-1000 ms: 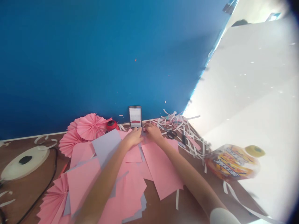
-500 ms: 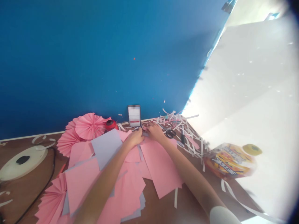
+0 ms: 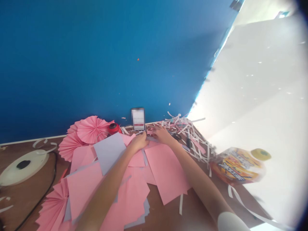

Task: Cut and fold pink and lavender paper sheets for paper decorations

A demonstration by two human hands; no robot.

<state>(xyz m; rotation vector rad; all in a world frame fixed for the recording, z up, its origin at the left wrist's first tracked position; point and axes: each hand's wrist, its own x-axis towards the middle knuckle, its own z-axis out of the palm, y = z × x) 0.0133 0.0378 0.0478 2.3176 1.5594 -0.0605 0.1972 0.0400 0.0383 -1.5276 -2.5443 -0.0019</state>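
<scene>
Near the back of the table my left hand (image 3: 140, 141) is closed, its fingertips pinching the left end of a narrow greyish paper strip (image 3: 151, 139), which looks like a folded edge. On the strip's other end rests my right hand (image 3: 162, 134), with fingers bent down onto it; their tips are partly hidden. Under both wrists lie loose pink paper sheets (image 3: 166, 170) and a lilac-grey sheet (image 3: 110, 152). Just behind the hands a phone (image 3: 138, 119) leans on the wall. Scissors (image 3: 177, 137) with dark handles lie right of my right hand, partly covered.
Pleated pink paper fans (image 3: 93, 130) and a red tape dispenser (image 3: 114, 128) sit at the back left. White paper strips (image 3: 178, 123) heap up at the back right, beside a dark-handled cutter (image 3: 188, 141). A labelled bottle (image 3: 238, 165) lies far right; a white oval device (image 3: 24, 168) is left.
My right hand has shifted slightly right and flattened, so more of the greyish strip shows between the hands. My left hand has stayed almost in place.
</scene>
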